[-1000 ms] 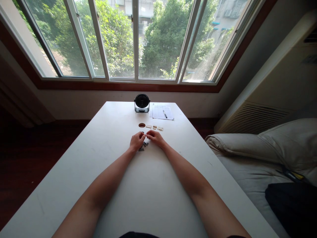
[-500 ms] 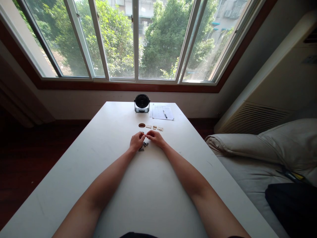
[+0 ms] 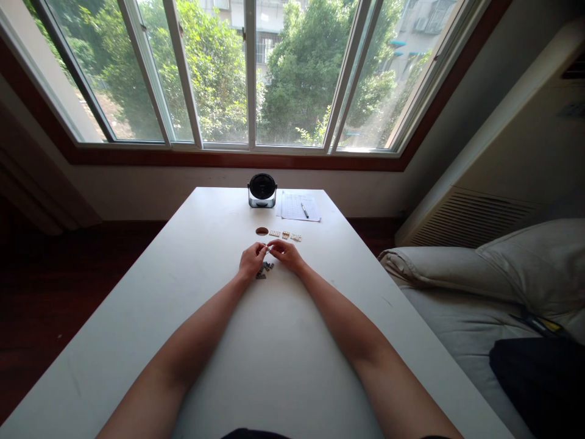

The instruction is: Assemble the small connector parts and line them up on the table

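My left hand (image 3: 253, 258) and my right hand (image 3: 286, 252) meet fingertip to fingertip above the white table (image 3: 274, 341). Both are closed in a pinch around something small and pale between them, too tiny to name. Just below the fingers lies a loose cluster of small grey pieces (image 3: 267, 266), partly covered by my left hand. A flat dark grey piece (image 3: 261, 276) rests at the near side of that cluster. Beyond my hands, several small beige studded pieces (image 3: 274, 233) lie in a row beside a round brown hole (image 3: 262, 231) in the tabletop.
A small black fan (image 3: 262, 188) stands at the table's far end. To its right lie sheets of paper (image 3: 292, 207) with a pen (image 3: 304, 210) on top. A sofa (image 3: 439, 274) runs along the right side, and a window (image 3: 251, 79) spans the back.
My right fingers have shifted slightly at the small piece, the index finger now reaching a little further left. My left hand has barely moved. The pieces on the table look the same.
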A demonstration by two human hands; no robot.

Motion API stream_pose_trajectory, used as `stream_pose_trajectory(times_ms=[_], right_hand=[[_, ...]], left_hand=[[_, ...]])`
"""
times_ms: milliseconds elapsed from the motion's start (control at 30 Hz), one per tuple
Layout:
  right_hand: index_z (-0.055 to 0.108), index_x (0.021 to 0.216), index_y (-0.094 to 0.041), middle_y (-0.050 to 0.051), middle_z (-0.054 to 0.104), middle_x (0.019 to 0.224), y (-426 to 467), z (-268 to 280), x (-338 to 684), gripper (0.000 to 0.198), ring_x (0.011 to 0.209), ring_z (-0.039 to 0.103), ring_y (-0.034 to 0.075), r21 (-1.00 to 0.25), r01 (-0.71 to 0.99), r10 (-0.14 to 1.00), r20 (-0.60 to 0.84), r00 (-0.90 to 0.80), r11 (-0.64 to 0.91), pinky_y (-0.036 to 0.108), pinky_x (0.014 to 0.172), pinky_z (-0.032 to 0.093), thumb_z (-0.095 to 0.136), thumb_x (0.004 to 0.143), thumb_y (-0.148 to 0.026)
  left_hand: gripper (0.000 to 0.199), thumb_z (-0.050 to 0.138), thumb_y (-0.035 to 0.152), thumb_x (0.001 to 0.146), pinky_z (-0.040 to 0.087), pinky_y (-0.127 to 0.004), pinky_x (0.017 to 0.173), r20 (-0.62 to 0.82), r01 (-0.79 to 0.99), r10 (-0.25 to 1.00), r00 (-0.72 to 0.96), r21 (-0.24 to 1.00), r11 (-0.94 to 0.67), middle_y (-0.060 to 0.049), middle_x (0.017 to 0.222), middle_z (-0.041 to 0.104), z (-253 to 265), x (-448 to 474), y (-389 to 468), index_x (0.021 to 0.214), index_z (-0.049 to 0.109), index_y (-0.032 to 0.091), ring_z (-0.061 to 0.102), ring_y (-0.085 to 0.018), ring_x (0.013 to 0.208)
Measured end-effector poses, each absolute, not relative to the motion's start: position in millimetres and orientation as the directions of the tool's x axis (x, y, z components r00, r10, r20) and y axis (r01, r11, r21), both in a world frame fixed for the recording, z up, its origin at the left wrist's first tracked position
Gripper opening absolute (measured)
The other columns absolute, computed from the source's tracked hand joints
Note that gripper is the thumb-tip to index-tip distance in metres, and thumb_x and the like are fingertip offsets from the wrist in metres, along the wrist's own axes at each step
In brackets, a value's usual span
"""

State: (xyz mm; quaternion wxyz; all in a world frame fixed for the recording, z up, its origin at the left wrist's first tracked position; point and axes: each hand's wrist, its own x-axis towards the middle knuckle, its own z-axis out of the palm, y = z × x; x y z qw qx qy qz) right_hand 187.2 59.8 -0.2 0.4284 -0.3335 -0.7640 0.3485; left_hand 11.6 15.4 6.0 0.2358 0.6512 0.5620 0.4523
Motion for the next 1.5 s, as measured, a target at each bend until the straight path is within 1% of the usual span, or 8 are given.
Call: stream_pose_trajectory(times_ms=[400, 567, 733, 867, 1000, 1100, 1267, 1500], right_hand=[[0.069, 0.106, -0.022, 0.000, 0.067, 0.075, 58, 3, 186, 0.031, 0.064, 0.057, 0.014, -0.797, 0.234, 0.798, 0.435, -0.418, 0.557, 0.025, 0.062, 0.046, 0.064, 0.086, -0.046], [0.069, 0.104, -0.022, 0.000, 0.067, 0.074, 56, 3, 185, 0.028, 0.064, 0.057, 0.014, -0.773, 0.259, 0.789, 0.451, -0.416, 0.579, 0.026, 0.063, 0.047, 0.063, 0.087, -0.044], [0.067, 0.103, -0.022, 0.001, 0.067, 0.077, 60, 0, 186, 0.024, 0.069, 0.060, 0.015, -0.734, 0.330, 0.800, 0.492, -0.345, 0.593, 0.027, 0.066, 0.049, 0.063, 0.088, -0.040], [0.066, 0.102, -0.021, 0.005, 0.067, 0.089, 78, 0, 200, 0.019, 0.081, 0.061, 0.019, -0.648, 0.479, 0.791, 0.579, -0.196, 0.592, 0.031, 0.073, 0.050, 0.060, 0.089, -0.034], [0.067, 0.100, -0.019, 0.009, 0.065, 0.098, 107, 5, 225, 0.017, 0.097, 0.056, 0.025, -0.528, 0.727, 0.804, 0.592, -0.054, 0.438, 0.038, 0.087, 0.047, 0.060, 0.088, -0.030], [0.069, 0.097, -0.020, 0.010, 0.062, 0.102, 127, 7, 241, 0.014, 0.105, 0.052, 0.027, -0.438, 0.831, 0.854, 0.513, -0.083, 0.343, 0.038, 0.090, 0.046, 0.063, 0.086, -0.027], [0.071, 0.097, -0.023, 0.008, 0.062, 0.105, 144, 5, 251, 0.013, 0.112, 0.048, 0.026, -0.328, 0.877, 0.889, 0.411, -0.204, 0.352, 0.036, 0.093, 0.044, 0.063, 0.087, -0.026], [0.071, 0.095, -0.023, 0.009, 0.061, 0.104, 144, -3, 243, 0.012, 0.112, 0.047, 0.026, -0.265, 0.905, 0.895, 0.392, -0.215, 0.334, 0.035, 0.090, 0.045, 0.062, 0.087, -0.022]], left_hand=[[0.025, 0.052, 0.042, 0.093, 0.050, -0.029, 0.065, 0.307, 0.456, 0.952, -0.014, 0.849, -0.267, -0.004, 0.077, 0.066, 0, 10, 19, 0.090, 0.066, 0.022, 0.065, -0.016, 0.069], [0.023, 0.050, 0.038, 0.093, 0.050, -0.029, 0.065, 0.304, 0.451, 0.953, -0.004, 0.851, -0.270, -0.004, 0.080, 0.068, 1, 11, 20, 0.090, 0.066, 0.022, 0.065, -0.016, 0.068], [0.019, 0.051, 0.033, 0.091, 0.049, -0.029, 0.065, 0.297, 0.488, 0.954, -0.039, 0.839, -0.242, -0.003, 0.078, 0.067, 4, 11, 19, 0.091, 0.066, 0.022, 0.065, -0.015, 0.067], [0.015, 0.052, 0.032, 0.090, 0.046, -0.029, 0.065, 0.304, 0.528, 0.951, -0.059, 0.818, -0.229, -0.001, 0.075, 0.066, 5, 10, 18, 0.089, 0.064, 0.022, 0.062, -0.014, 0.066], [0.013, 0.054, 0.032, 0.090, 0.045, -0.029, 0.063, 0.306, 0.557, 0.950, -0.058, 0.800, -0.224, -0.001, 0.073, 0.064, 7, 9, 17, 0.084, 0.061, 0.022, 0.060, -0.014, 0.064], [0.012, 0.054, 0.031, 0.089, 0.045, -0.028, 0.063, 0.295, 0.567, 0.954, -0.060, 0.796, -0.211, 0.000, 0.072, 0.064, 10, 9, 15, 0.083, 0.060, 0.022, 0.060, -0.014, 0.064], [0.010, 0.055, 0.030, 0.089, 0.047, -0.029, 0.066, 0.275, 0.573, 0.960, -0.053, 0.796, -0.196, -0.001, 0.076, 0.065, 12, 10, 14, 0.084, 0.060, 0.022, 0.061, -0.014, 0.066], [0.008, 0.058, 0.029, 0.087, 0.048, -0.031, 0.069, 0.294, 0.531, 0.954, -0.063, 0.819, -0.218, -0.001, 0.078, 0.066, 13, 11, 13, 0.082, 0.061, 0.022, 0.062, -0.016, 0.069]])
